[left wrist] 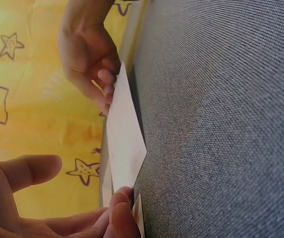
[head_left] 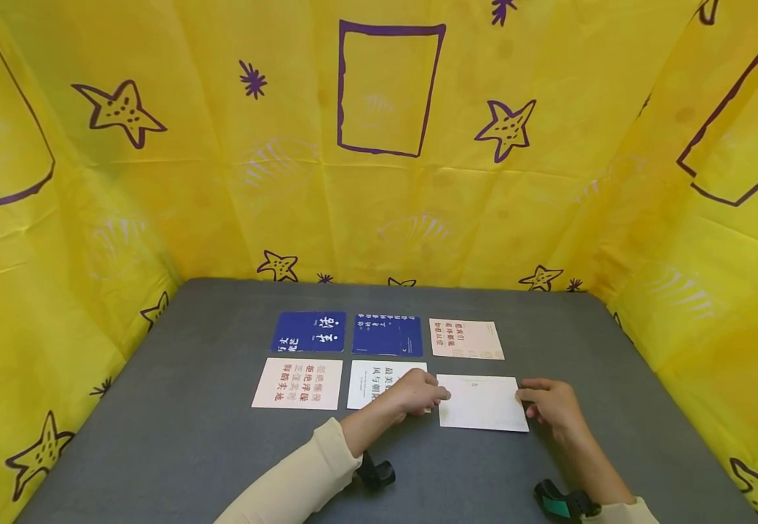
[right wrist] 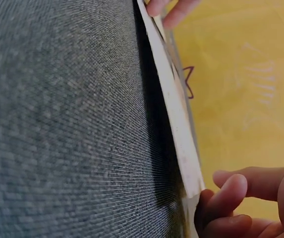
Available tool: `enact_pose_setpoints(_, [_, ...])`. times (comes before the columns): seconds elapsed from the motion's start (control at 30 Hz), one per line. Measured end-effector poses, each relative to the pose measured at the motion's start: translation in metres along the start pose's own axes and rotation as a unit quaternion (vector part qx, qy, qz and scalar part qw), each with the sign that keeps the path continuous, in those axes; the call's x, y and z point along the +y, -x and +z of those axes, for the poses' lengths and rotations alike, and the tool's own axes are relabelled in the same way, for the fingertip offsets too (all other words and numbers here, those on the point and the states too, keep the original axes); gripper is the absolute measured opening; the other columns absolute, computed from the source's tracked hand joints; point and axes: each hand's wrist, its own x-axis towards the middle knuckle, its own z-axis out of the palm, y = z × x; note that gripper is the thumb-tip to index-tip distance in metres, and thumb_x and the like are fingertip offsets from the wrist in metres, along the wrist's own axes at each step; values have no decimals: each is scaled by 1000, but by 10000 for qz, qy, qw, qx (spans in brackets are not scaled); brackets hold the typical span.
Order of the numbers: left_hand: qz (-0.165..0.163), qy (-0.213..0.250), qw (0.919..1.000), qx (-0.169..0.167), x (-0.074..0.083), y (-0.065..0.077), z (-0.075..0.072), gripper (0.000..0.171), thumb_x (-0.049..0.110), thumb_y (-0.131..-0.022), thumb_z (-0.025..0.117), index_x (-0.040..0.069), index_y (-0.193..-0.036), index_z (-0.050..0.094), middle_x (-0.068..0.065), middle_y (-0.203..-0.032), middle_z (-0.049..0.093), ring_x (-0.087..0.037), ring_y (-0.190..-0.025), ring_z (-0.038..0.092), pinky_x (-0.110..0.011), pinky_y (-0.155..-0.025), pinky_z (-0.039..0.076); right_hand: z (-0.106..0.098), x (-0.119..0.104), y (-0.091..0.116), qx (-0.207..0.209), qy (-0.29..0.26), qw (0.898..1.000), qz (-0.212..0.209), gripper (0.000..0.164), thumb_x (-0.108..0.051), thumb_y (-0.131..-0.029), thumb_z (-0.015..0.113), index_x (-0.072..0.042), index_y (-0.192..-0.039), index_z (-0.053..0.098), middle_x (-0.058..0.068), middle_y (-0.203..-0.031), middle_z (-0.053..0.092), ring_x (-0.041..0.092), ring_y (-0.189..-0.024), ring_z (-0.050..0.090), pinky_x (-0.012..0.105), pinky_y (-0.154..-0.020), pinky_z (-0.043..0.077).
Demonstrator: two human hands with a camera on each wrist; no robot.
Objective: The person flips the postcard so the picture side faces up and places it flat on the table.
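A nearly blank white postcard lies between both hands at the front right of the card group. My left hand pinches its left edge, partly covering a white printed postcard beside it. At the opposite short edge, my right hand holds the blank card by its corner side with thumb and fingers. In the right wrist view, the card's edge stands above the cloth with a dark shadow under it. The left wrist view has the card stretching from my left fingertips to the right hand.
Behind stand two dark blue postcards and a pale pink postcard in a row. Another pink postcard lies at front left. A grey cloth-covered table bears them, enclosed by yellow curtains with starfish drawings.
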Motion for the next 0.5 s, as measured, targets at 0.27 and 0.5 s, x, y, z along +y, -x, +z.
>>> enact_pose_setpoints(0.27, [8, -66, 10000, -66, 0, -1, -2, 19, 13, -86, 67, -3, -95, 70, -9, -76, 62, -11, -63, 50, -19, -48, 39, 2, 2, -3, 116, 83, 9999, -6, 31, -4, -84, 66, 16, -108, 63, -2, -59, 55, 11, -49, 49, 24, -46, 39])
enact_pose_setpoints(0.5, [331, -467, 9982, -176, -4, -5, -4, 20, 11, -85, 68, -5, -94, 73, -6, -67, 57, -8, -50, 42, -19, -46, 34, 1, 5, -5, 37, 284, 9996, 58, 27, -5, -84, 65, 10, -106, 64, 0, -60, 57, 13, -48, 53, 27, -47, 39])
